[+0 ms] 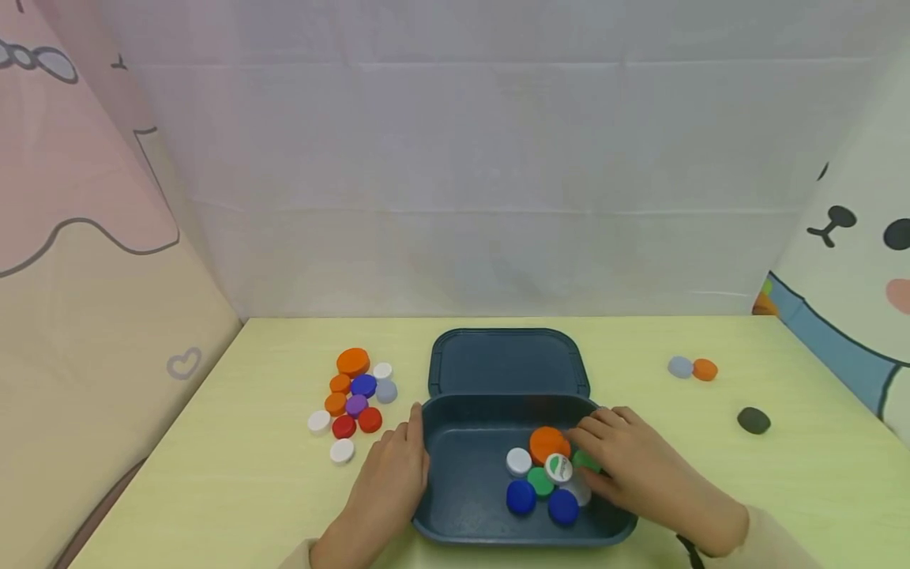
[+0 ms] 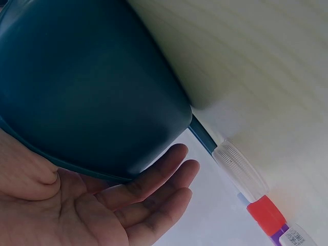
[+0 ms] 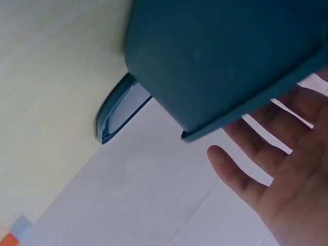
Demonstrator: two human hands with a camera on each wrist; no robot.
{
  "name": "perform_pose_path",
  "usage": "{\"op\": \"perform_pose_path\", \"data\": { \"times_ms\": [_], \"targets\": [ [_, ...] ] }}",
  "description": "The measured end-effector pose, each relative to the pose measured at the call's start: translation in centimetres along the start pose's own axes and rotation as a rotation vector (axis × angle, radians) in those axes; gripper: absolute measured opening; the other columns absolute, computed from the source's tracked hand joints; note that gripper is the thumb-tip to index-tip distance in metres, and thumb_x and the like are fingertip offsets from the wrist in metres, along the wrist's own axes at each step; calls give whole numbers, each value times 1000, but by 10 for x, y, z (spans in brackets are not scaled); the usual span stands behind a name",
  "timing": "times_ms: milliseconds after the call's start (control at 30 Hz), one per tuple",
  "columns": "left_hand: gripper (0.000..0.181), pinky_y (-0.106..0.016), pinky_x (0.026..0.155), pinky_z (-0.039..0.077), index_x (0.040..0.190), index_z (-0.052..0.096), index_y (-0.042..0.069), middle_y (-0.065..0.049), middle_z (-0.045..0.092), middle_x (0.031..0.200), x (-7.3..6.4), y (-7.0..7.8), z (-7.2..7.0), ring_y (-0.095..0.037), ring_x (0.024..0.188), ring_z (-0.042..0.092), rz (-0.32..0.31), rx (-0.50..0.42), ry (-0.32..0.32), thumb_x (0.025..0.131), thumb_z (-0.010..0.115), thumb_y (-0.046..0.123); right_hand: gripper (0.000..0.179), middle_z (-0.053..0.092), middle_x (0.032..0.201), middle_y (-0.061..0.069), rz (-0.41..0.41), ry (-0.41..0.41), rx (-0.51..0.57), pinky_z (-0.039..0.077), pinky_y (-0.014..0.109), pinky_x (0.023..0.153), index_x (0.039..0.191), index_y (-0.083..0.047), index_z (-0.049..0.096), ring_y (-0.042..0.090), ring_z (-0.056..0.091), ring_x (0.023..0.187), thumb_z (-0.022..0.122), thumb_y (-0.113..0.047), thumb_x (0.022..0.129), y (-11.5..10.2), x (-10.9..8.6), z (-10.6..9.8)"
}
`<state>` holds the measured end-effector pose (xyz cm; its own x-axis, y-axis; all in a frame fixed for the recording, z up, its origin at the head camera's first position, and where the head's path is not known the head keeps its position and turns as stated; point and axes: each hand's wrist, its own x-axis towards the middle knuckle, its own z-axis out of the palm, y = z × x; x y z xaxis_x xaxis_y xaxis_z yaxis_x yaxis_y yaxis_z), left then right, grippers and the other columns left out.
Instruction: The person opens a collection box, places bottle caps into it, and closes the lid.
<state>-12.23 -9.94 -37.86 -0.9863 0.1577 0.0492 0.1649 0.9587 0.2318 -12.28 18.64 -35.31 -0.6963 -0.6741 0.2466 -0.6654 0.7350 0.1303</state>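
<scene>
A dark blue box (image 1: pixel 465 490) stands at the front middle of the table. Bottle caps lie in its right half, among them a large orange cap (image 1: pixel 548 444), a white cap (image 1: pixel 518 461), a blue cap (image 1: pixel 521 497) and a white one with green print (image 1: pixel 558 469). My left hand (image 1: pixel 391 478) holds the box's left side at the rim, thumb over the edge. Reaching over the right rim, my right hand (image 1: pixel 626 466) has its fingers spread above the caps, close to a green cap (image 1: pixel 584 460) partly hidden by them. Its fingers (image 3: pixel 248 143) look extended in the right wrist view.
A matching dark blue lid (image 1: pixel 508 359) lies right behind the box. To its left is a cluster of caps, including an orange one (image 1: pixel 353 362) and a red one (image 1: pixel 370 420). On the right lie a pale blue cap (image 1: pixel 680 367), an orange cap (image 1: pixel 705 370) and a dark cap (image 1: pixel 753 420).
</scene>
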Motion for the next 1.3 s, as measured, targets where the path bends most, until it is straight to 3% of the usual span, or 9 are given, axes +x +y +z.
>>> {"op": "perform_pose_path", "data": {
  "times_ms": [533, 833, 933, 1033, 1133, 1300],
  "targets": [
    [58, -37, 83, 51, 135, 36, -1, -13, 61, 104, 0, -1, 1, -22, 83, 56, 5, 6, 17, 86, 59, 19, 36, 64, 90, -5, 134, 75, -28, 47, 37, 76, 99, -15, 65, 15, 56, 85, 78, -27, 67, 24, -17, -11],
    [57, -37, 82, 51, 135, 36, 0, -13, 61, 104, 0, -1, 2, -23, 83, 56, 3, 10, 24, 86, 59, 19, 39, 65, 90, 0, 164, 130, -49, 47, 40, 70, 98, -12, 65, 20, 58, 85, 81, -22, 63, 48, -29, -6],
    [57, -37, 83, 51, 135, 36, 0, -13, 61, 104, 0, -1, 2, -23, 84, 56, 0, 10, 19, 86, 59, 19, 34, 65, 90, 0, 178, 141, -41, 47, 42, 70, 98, -12, 65, 22, 59, 85, 77, -28, 70, 58, -34, -4],
    [58, -37, 83, 51, 136, 36, 0, -13, 61, 105, 0, 0, 1, -23, 85, 56, -7, 7, 7, 87, 59, 20, 37, 65, 90, 1, 178, 171, -41, 47, 43, 68, 97, -11, 65, 23, 59, 84, 63, -44, 81, 68, -41, 0],
    [58, -37, 83, 51, 136, 35, 1, -13, 61, 106, 0, 0, 1, -22, 85, 56, -11, 4, -1, 87, 59, 20, 40, 65, 89, 2, 192, 186, -47, 46, 43, 65, 95, -10, 65, 23, 59, 82, 58, -48, 84, 78, -47, 2],
    [58, -36, 83, 51, 136, 35, 1, -12, 61, 105, 0, 0, 1, -22, 84, 55, -9, 2, 1, 87, 59, 20, 35, 65, 88, 5, 247, 163, -56, 45, 43, 62, 95, -8, 64, 24, 59, 78, 79, -20, 66, 90, -56, 4]
  ]
}}
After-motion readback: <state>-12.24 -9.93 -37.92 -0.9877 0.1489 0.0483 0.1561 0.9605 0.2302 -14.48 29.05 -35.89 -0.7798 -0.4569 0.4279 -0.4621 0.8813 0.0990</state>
